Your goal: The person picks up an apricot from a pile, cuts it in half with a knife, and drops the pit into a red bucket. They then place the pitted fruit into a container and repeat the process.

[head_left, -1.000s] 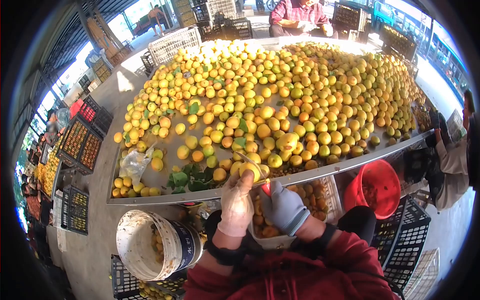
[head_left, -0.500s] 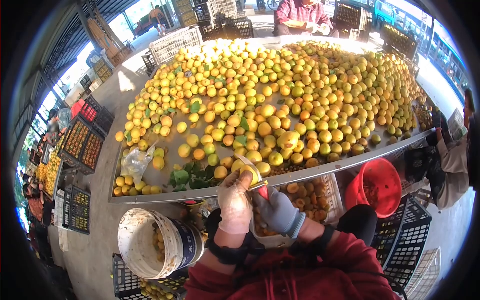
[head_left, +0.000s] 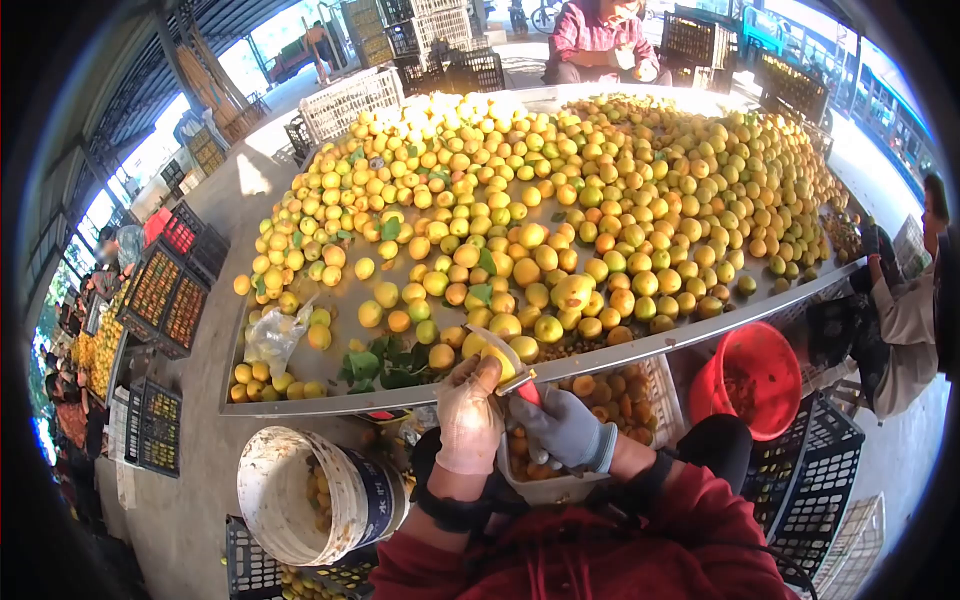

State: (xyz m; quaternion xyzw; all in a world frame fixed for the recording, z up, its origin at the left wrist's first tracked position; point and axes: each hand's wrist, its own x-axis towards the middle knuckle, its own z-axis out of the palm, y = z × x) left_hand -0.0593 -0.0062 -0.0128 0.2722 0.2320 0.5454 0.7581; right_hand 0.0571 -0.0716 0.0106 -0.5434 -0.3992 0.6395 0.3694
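Noting a round white plastic bucket [head_left: 275,490] at left, beside the silver metal table [head_left: 345,300]. Gripping a round yellow fruit [head_left: 502,362] in the pale-gloved left hand [head_left: 470,415], at the table's near edge. Closing the grey-gloved right hand [head_left: 568,430] around a red-handled metal knife [head_left: 529,391], laying its blade across the fruit. Finding a red plastic bucket [head_left: 745,385] farther right.

Around me the concrete floor [head_left: 205,440] lies partly sunlit. A dark roof [head_left: 110,75] slopes above at my left, its sides open to bright daylight. Crates [head_left: 438,40] stand stacked beyond the table [head_left: 300,405].
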